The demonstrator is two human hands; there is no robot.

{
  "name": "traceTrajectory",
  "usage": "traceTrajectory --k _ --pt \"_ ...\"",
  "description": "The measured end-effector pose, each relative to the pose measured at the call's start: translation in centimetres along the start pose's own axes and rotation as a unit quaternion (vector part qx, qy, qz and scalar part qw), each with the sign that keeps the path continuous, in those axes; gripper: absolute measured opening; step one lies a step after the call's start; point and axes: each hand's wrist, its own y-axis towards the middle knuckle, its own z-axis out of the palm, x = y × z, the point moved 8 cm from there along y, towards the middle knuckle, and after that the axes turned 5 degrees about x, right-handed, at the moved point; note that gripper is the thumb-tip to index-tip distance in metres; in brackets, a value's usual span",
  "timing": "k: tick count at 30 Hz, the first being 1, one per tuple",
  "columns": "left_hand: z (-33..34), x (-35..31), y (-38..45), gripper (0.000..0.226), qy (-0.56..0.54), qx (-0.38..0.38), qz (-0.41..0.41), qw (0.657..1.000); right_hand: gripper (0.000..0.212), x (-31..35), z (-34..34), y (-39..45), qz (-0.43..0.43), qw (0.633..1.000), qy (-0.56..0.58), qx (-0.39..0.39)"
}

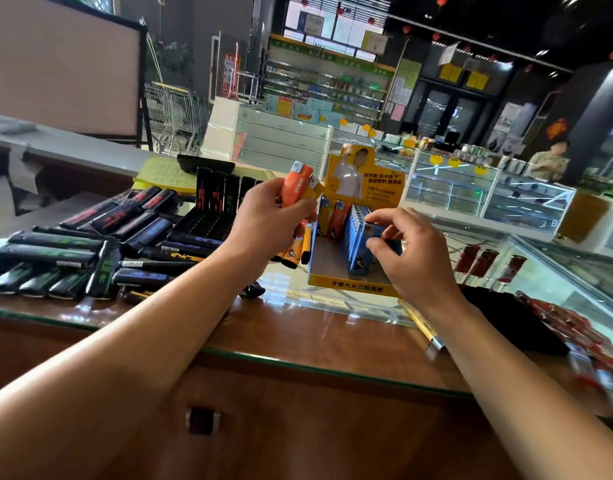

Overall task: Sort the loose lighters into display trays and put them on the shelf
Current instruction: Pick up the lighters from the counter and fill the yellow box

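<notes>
**Both hands busy at the yellow tray**

L hand (270, 209) is raised above the counter, fingers curled round a small bunch of lighters: an orange lighter (295, 188) on top w/ a yellow one just behind it, metal caps pointing up and away. R hand (407, 252) is lower, at the display tray (350, 284), fingertips pinching the top of a blue lighter (372, 237) at the near end of the blue row.

Counter (298, 344): wood w/ a glass top, runs across the whole view.

Black lighters (90, 244): big loose heap on the L side, mostly lying flat; a few stand upright in a black tray (203, 223) at the back of the heap.

Display tray: yellow card, tall backboard, sits on the glass in front of the R hand. Blue row stands upright on its R side; orange and yellow ones at the back L corner; rest of tray floor bare.

Red lighters (485, 265): some upright near R of the tray, more along the R edge, blurred.

Loose orange/yellow lighters (296, 252) lie just L of the tray, under the L hand.

Yellow pen (421, 323) lies on the glass near the R wrist.
</notes>
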Motion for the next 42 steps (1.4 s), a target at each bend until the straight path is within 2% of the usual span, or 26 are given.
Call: traceTrajectory --k 22,29,35,39,42 --pt "1.1 -0.4 -0.5 0.011 0.097 0.041 0.041 0.994 0.025 -0.3 0.8 -0.5 -0.035 0.992 -0.119 -0.025" --pt "1.9 -0.6 -0.5 0.008 0.054 0.085 0.046 0.994 0.025 3.4 -1.5 1.3 -0.043 0.997 0.016 -0.069" --pt "2.4 -1.7 -1.2 0.015 0.009 0.101 0.079 0.992 0.024 4.1 -0.1 2.7 -0.007 0.994 0.110 -0.022" --pt "1.9 -1.3 -0.8 0.011 -0.059 0.075 0.066 0.993 0.020 2.5 -1.0 2.9 0.050 0.968 0.234 -0.077" --pt "1.6 -1.0 -0.6 0.011 -0.067 0.062 0.063 0.994 0.018 1.8 -1.3 2.9 0.061 0.959 0.255 -0.104"
